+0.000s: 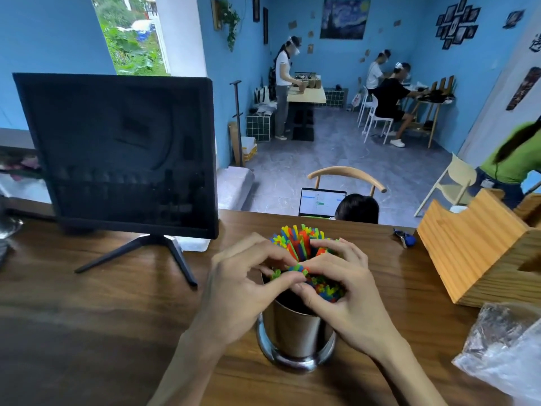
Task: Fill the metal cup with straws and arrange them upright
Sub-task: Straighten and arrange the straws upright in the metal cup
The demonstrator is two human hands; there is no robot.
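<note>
Head view: the cup (pixel 295 329) is nearly filled; straws (pixel 301 244) are pinched by both hands (pixel 243 282), the right hand (pixel 339 288) included, and straightening is judged left.

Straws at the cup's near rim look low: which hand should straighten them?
Probably the right hand: its fingers already rest on the low straws inside the metal cup. The left hand pinches at the far-left rim.

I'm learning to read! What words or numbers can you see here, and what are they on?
None can be read.
Laptop screen: some writing, too small and blurred.
White wall, right edge: black sign, cut off by the frame.
Monitor: dark, no text.
Metal cup and straws: no label visible.
</note>
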